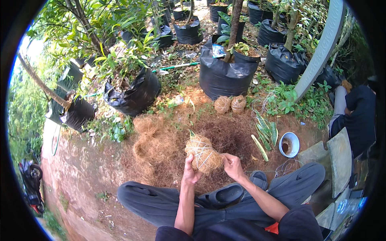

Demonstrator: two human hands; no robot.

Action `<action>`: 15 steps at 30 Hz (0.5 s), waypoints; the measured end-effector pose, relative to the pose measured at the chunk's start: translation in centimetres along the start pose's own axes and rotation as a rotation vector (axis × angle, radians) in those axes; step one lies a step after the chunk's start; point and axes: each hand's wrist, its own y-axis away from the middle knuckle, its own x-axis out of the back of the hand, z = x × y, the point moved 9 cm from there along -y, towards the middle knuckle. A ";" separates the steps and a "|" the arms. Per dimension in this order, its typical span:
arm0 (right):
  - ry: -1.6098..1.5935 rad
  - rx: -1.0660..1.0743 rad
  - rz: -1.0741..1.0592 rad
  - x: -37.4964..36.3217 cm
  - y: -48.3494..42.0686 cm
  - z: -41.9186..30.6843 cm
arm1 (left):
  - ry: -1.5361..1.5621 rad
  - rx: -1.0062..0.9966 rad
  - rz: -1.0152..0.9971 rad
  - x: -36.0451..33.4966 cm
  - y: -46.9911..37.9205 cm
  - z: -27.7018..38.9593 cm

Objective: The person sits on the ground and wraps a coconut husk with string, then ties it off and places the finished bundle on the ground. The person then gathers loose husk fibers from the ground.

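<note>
A ball of coconut fibre [202,155], wound with white string, rests in my left hand [190,171], thumb on its near left side. A green leaf tip [191,133] pokes out of its top. At the ball's right side, my right hand [232,165] has its fingers pinched together; whether they hold string or loose fibre is too small to tell. Loose coconut fibre [156,135] covers the ground beyond the ball. To the right lie cut snake plant leaves [265,132] with yellow edges. Two finished-looking fibre balls [222,104] sit against a black planter bag.
A light blue bucket [289,144] with brown matter inside stands at right, near loose string [283,170] and stone slabs [339,162]. Black planter bags [227,76] with trees line the far side. A grey post [321,51] rises at right; another person [359,111] sits beyond it.
</note>
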 end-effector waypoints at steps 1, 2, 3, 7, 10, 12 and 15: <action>0.038 -0.011 0.004 -0.7 0.1 0.2 | 0.032 -0.013 -0.007 -0.1 -0.2 0.0; 0.077 -0.032 -0.059 -1.3 0.6 0.4 | 0.039 -0.025 -0.008 0.0 -0.1 0.0; 0.125 0.027 -0.074 -1.6 0.7 -0.1 | 0.035 -0.034 -0.002 0.1 -0.2 -0.1; 0.272 0.099 -0.259 -3.5 1.4 -1.6 | 0.012 -0.122 0.138 1.3 -0.9 0.0; 0.251 0.065 -0.377 -4.4 2.0 -2.6 | -0.021 -0.209 0.190 2.1 -1.0 0.6; 0.265 0.072 -0.392 -4.4 2.0 -3.3 | -0.042 -0.255 0.236 2.5 -0.9 0.9; 0.270 0.129 -0.367 -4.5 2.2 -4.3 | -0.054 -0.311 0.291 2.8 -0.7 1.1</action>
